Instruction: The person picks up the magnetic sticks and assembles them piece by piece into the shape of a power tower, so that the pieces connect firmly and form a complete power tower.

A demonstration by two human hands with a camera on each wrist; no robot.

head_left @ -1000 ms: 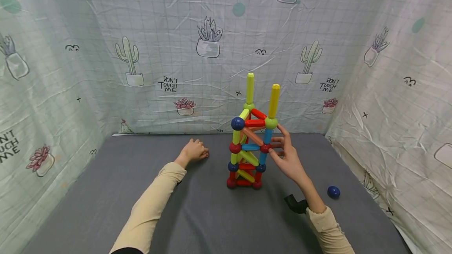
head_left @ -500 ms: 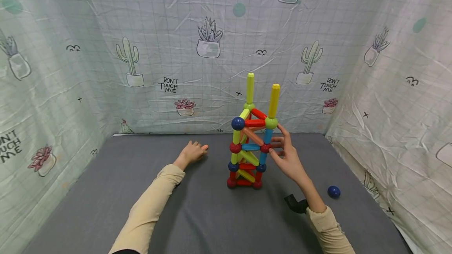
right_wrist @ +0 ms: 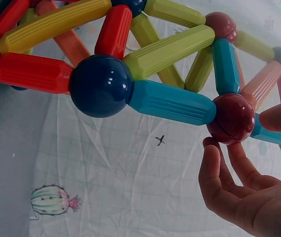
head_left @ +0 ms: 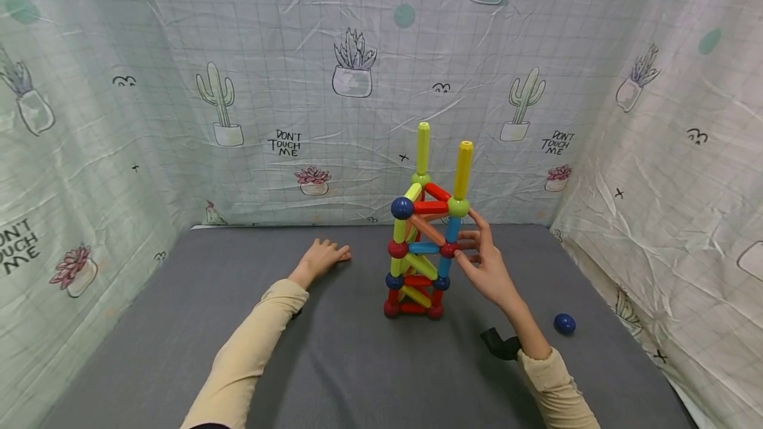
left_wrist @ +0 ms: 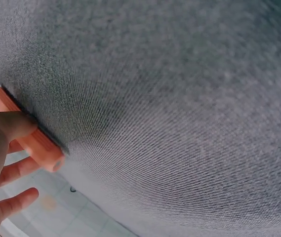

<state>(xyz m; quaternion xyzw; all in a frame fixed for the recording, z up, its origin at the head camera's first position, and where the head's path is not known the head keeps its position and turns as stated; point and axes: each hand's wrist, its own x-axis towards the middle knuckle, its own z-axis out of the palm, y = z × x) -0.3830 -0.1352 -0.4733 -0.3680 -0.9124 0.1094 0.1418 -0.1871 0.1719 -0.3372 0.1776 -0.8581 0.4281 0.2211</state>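
A tower of magnetic sticks and balls (head_left: 422,248) stands upright on the table, with a yellow stick (head_left: 462,171) and a lime stick (head_left: 422,149) rising from its top. At its right side my right hand (head_left: 489,267) holds the upper post. In the right wrist view the fingertips touch a red ball (right_wrist: 232,117), and the thumb lies across the post above it. Left of the tower, my left hand (head_left: 318,258) is low over the table. The left wrist view shows it pinching an orange magnetic stick (left_wrist: 29,131) between thumb and fingers, close against the grey cloth.
A dark blue ball (head_left: 564,324) lies on the grey table (head_left: 369,376) to the right. A black strap (head_left: 499,344) hangs at the right wrist. Behind the table and along both sides hangs a cactus-print curtain (head_left: 274,51).
My left hand has drawn slightly left and its fingers have spread from a tighter curl. The right hand and the tower stay in place.
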